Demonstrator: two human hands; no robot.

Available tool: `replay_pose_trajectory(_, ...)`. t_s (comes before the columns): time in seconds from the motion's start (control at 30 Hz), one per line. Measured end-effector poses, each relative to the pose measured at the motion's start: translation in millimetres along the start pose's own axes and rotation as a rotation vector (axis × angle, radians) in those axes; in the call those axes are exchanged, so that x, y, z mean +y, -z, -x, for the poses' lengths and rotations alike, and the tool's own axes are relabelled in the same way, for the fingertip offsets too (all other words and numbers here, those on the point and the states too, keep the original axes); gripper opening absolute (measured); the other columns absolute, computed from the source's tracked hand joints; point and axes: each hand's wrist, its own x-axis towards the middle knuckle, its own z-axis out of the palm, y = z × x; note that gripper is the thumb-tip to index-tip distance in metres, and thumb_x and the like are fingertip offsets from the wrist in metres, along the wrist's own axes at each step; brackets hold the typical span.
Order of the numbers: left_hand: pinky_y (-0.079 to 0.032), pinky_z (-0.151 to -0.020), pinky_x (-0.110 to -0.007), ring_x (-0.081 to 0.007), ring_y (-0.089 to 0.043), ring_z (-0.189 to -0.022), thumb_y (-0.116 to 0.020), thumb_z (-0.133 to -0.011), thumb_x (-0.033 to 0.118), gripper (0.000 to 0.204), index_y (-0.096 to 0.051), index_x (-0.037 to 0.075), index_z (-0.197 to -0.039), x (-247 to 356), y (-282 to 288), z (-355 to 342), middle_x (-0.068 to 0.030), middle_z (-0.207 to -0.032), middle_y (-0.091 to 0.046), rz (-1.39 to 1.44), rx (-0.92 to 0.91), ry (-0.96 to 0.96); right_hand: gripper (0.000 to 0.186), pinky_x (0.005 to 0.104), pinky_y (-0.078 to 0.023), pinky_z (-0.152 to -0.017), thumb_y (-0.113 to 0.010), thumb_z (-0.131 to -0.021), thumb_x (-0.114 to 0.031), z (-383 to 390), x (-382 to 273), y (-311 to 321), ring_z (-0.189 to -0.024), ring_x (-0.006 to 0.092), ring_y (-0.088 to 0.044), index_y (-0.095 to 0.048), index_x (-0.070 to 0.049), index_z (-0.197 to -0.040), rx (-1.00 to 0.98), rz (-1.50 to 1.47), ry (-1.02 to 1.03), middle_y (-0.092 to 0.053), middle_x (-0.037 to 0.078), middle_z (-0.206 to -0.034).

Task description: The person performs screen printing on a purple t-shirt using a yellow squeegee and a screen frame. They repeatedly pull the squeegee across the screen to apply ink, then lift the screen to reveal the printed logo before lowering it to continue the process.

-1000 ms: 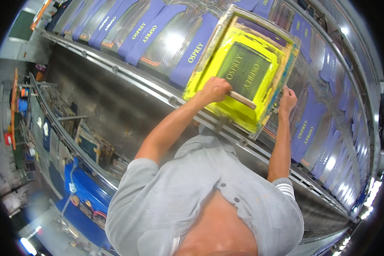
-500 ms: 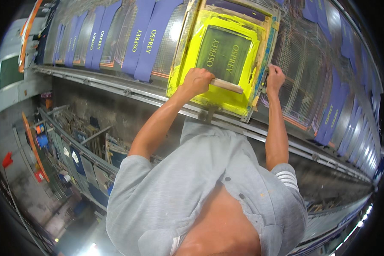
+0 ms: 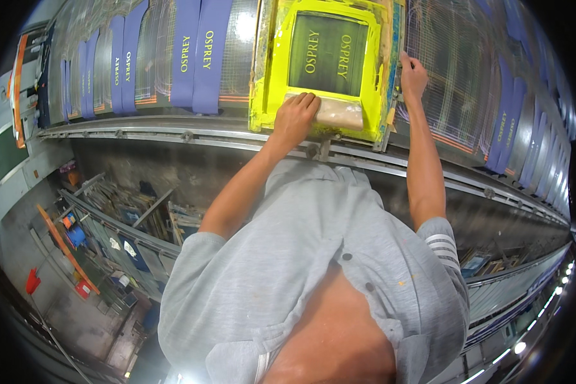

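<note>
A printing screen (image 3: pixel 372 38) with bright yellow ink round its dark mesh window lies on the long table in front of me. My left hand (image 3: pixel 294 117) is closed round the left end of a squeegee (image 3: pixel 339 112) with a pale, flat, wooden-looking handle. The squeegee lies across the near end of the screen, tilted so its broad face shows. Its blade edge is hidden. My right hand (image 3: pixel 414 78) is closed at the screen's right side, its fingers curled at the frame edge; the exact grip is partly hidden.
Purple fabric strips (image 3: pixel 184 70) with yellow lettering lie in pairs on the table to the left, and more purple strips (image 3: pixel 502 137) lie to the right. A metal rail (image 3: pixel 166 137) runs along the table's near edge. Below left stands a rack (image 3: pixel 125 233) of flat panels.
The squeegee has tipped, so its broad face shows where its narrow top edge did. The whole scene has shifted and turned slightly in view. Both hands keep their places at the screen.
</note>
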Motion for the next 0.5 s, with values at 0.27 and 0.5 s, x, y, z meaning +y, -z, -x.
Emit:
replay_pose_trajectory(0.27,-0.055,-0.066,-0.048,-0.038,-0.069,-0.076,-0.065,-0.072,0.011,0.023,-0.075,0.012,-0.092,-27.2,28.8,-90.0,-0.0158,-0.083,-0.071,-0.156,-0.673,0.206,0.051,0.0397,-0.048,-0.091,-0.064,-0.092,-0.05,-15.4,-50.8,11.8,-0.107,0.0292,-0.062,-0.072,-0.004,-0.113,-0.073,-0.074,0.584,-0.067,0.015,-0.113)
replay_pose_trajectory(0.5,-0.056,-0.071,-0.047,-0.0357,-0.071,-0.082,-0.063,-0.078,0.016,0.021,-0.076,0.014,-0.095,-83.6,1.7,-234.7,-0.0154,-0.087,-0.072,-0.192,-0.661,0.198,0.038,0.0427,-0.052,-0.086,-0.075,-0.081,-0.031,-51.7,-166.9,-16.8,-0.097,0.0292,-0.067,-0.071,-0.005,-0.108,-0.852,0.649,0.526,-0.07,0.013,-0.102)
